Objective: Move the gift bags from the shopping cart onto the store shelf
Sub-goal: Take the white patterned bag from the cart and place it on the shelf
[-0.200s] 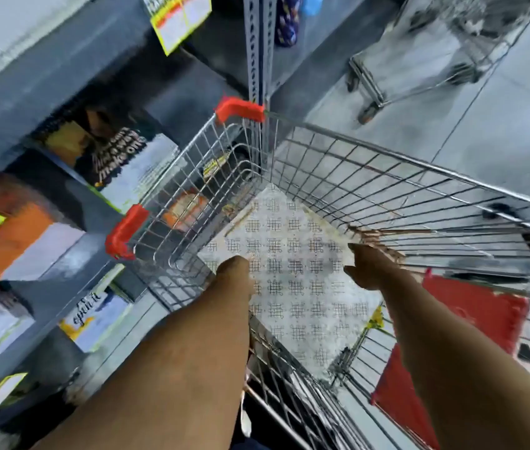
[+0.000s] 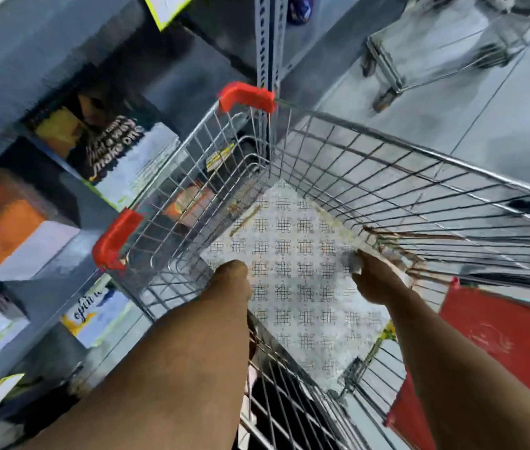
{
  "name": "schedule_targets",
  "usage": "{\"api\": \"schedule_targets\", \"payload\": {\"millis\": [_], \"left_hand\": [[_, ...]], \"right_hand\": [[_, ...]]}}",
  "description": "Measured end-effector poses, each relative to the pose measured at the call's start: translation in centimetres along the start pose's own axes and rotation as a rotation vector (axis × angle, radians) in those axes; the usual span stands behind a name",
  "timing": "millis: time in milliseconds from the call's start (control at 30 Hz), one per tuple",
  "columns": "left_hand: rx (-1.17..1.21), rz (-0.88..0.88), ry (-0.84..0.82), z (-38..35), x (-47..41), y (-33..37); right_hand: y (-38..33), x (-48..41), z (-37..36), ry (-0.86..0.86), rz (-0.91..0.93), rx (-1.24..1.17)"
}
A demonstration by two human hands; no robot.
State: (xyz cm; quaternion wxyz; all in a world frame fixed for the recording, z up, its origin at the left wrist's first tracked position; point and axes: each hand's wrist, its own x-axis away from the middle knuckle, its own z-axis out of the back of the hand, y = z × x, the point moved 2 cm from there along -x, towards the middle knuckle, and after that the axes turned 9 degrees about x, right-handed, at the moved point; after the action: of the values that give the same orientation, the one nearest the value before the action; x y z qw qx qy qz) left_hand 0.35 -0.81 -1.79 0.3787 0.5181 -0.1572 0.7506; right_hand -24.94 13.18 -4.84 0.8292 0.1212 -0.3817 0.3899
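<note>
A white gift bag [image 2: 292,287] with a grid of small dark motifs lies flat inside the wire shopping cart [image 2: 419,151]. Both my arms reach down into the cart. My left hand [image 2: 234,274] is curled over the bag's left edge, with its fingers hidden under the hand. My right hand [image 2: 370,277] pinches the bag's right edge, which bends up at the thumb. To the left stands the grey store shelf [image 2: 62,254], with printed gift bags [image 2: 111,141] on it.
The cart has red corner guards [image 2: 245,95] and stands close against the shelf upright [image 2: 266,43]. A red panel [image 2: 500,336] hangs at the cart's right side. Another cart [image 2: 435,43] stands on the grey floor at the far right.
My right hand has closed on the bag's right edge, which now curls up slightly. My left hand stays at the left edge.
</note>
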Motion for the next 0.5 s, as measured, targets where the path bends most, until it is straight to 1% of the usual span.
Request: {"api": "schedule_targets", "payload": {"millis": [33, 67, 100, 133, 167, 200, 233, 267, 300, 333, 400, 433, 500], "left_hand": [[-0.152, -0.048, 0.002, -0.1, -0.5, -0.1], [-0.205, -0.019, -0.046, -0.3, -0.8, -0.1], [-0.319, -0.089, -0.081, -0.6, -1.2, -0.1], [-0.3, -0.083, -0.078, -0.6, -0.8, 0.1], [-0.31, -0.086, -0.043, -0.5, -1.0, 0.0], [-0.255, -0.027, -0.008, -0.3, -0.7, -0.1], [-0.208, -0.039, 0.006, -0.1, -0.5, -0.3], [-0.107, -0.049, 0.011, 0.2, 0.3, -0.7], [-0.083, -0.112, 0.055, 0.5, 0.5, -1.2], [-0.043, -0.112, 0.079, 0.5, 1.2, -1.5], [-0.008, -0.117, 0.099, 1.4, 2.8, -1.1], [-0.043, -0.134, 0.106, 1.7, 3.6, -0.8], [0.026, -0.174, 0.144, 2.8, 6.1, -0.8]], "right_hand": [[-0.1, -0.3, -0.3, 0.004, -0.008, -0.008], [-0.2, -0.5, -0.5, 0.024, -0.003, -0.009], [-0.3, -0.6, -0.6, 0.055, 0.005, -0.009], [-0.4, -0.7, -0.5, 0.096, 0.021, -0.01], [-0.5, -0.6, -0.2, 0.138, 0.034, -0.018], [-0.5, -0.5, 0.2, 0.179, 0.042, -0.029], [-0.5, -0.2, 0.5, 0.205, 0.042, -0.043], [-0.4, 0.3, 0.8, 0.225, 0.033, -0.057], [-0.3, 0.9, 1.1, 0.234, 0.019, -0.091], [-0.2, 1.6, 1.5, 0.229, 0.006, -0.131], [-0.2, 3.0, 2.5, 0.254, 0.034, -0.153], [-0.4, 3.7, 3.0, 0.273, 0.05, -0.15], [-0.9, 5.2, 4.7, 0.34, 0.072, -0.189]]}}
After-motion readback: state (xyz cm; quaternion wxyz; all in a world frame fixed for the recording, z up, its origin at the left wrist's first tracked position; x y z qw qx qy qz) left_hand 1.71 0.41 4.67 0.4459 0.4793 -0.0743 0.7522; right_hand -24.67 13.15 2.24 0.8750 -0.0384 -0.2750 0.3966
